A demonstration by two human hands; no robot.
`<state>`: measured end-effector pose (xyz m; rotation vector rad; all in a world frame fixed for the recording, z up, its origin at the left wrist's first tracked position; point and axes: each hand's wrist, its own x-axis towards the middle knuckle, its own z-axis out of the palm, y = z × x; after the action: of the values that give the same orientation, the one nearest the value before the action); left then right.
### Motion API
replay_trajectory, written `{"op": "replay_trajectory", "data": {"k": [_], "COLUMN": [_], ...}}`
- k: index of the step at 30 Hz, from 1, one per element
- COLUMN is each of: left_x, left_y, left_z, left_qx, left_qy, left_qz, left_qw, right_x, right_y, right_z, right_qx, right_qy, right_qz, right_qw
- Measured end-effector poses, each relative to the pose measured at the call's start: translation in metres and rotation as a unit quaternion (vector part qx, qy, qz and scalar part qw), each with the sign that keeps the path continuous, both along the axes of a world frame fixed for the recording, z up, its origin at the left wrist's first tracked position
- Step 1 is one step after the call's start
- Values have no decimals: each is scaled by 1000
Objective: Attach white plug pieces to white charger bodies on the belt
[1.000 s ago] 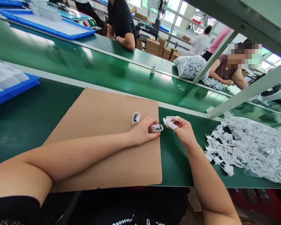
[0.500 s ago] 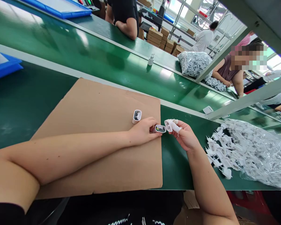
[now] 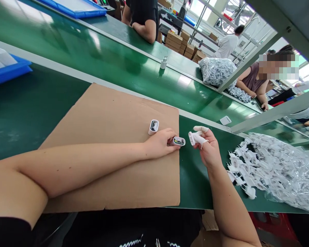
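Beyond my flat dark-green desk point(image 3: 48, 99) I see a long, glossy green surface point(image 3: 113, 63), stacked brown cardboard boxes point(image 3: 173, 39) and bright glass windows point(image 3: 206, 11).

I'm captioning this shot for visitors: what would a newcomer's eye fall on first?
Probably the heap of white plug pieces at right, beside more in a clear plastic bag. Near the middle, the left hand holds an open white casing at the right edge of a brown cardboard sheet. Just right of it, the right hand holds a small white piece.
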<state>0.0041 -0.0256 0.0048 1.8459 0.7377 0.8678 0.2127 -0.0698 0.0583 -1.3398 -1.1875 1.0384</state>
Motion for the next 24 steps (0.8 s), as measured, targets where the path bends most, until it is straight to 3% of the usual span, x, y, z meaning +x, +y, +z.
{"op": "replay_trajectory", "data": {"k": [7, 11, 20, 22, 24], "left_x": [0, 0, 1, 2, 2], "left_y": [1, 1, 1, 1, 2], "left_z": [1, 1, 1, 1, 0], "left_qx": [19, 22, 21, 16, 12], "left_qy": [9, 13, 15, 14, 10], "left_qz": [8, 8, 10, 12, 13], "left_qw": [1000, 1000, 1000, 1000, 1000], "right_x": [-9, -10, 0, 0, -2], "right_y": [-8, -11, -7, -6, -7], "right_z": [6, 8, 7, 5, 5], "right_qx": [51, 76, -17, 22, 104], "right_qy": [-121, -137, -84, -146, -265], "right_qz": [18, 5, 69, 66, 33], "right_qw": [991, 988, 994, 987, 958]}}
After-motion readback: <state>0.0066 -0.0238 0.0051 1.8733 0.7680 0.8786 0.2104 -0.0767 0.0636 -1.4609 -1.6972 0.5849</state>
